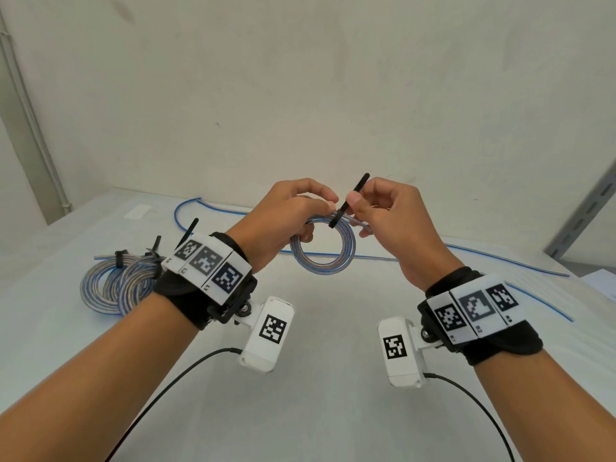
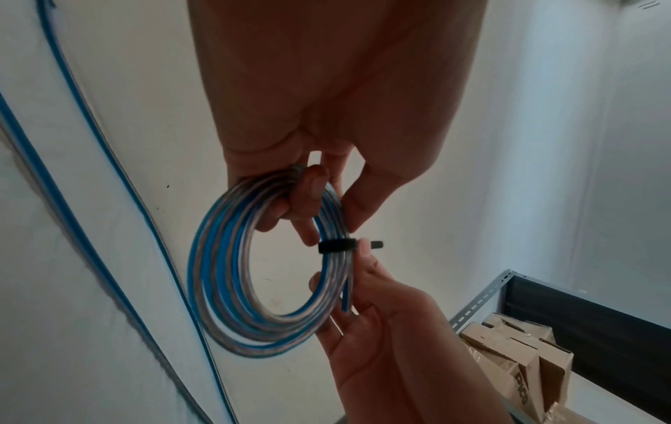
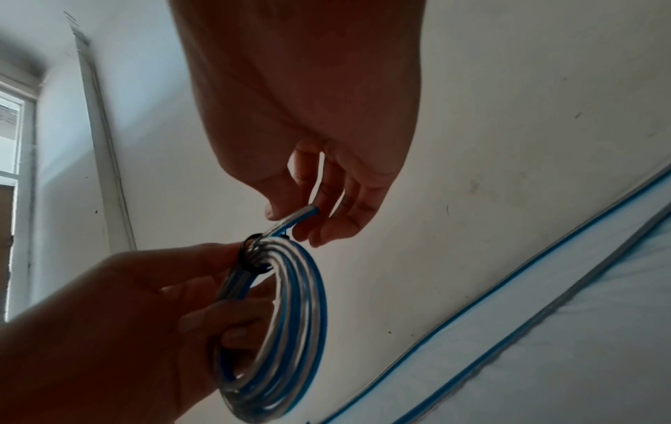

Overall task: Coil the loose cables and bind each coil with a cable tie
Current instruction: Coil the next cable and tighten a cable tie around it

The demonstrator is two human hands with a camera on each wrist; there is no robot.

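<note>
Coil of blue-and-clear cable, held in the air above the middle of the bench, between both hands. Left hand: fingers curled through and round the upper left of the ring, gripping it. Right hand: thumb and forefinger pinching the black cable tie, whose loop already wraps the top of the coil while its free tail stands up and away; the lower fingers rest by the coil's cut end. Judged state: tie threaded, final pull and seating apparently in hand. Done: bound coils, at least two, each with a black tie, lying near the left edge of the bench. Left: loose cable running uncoiled along the far and right sides of the bench.
</note>
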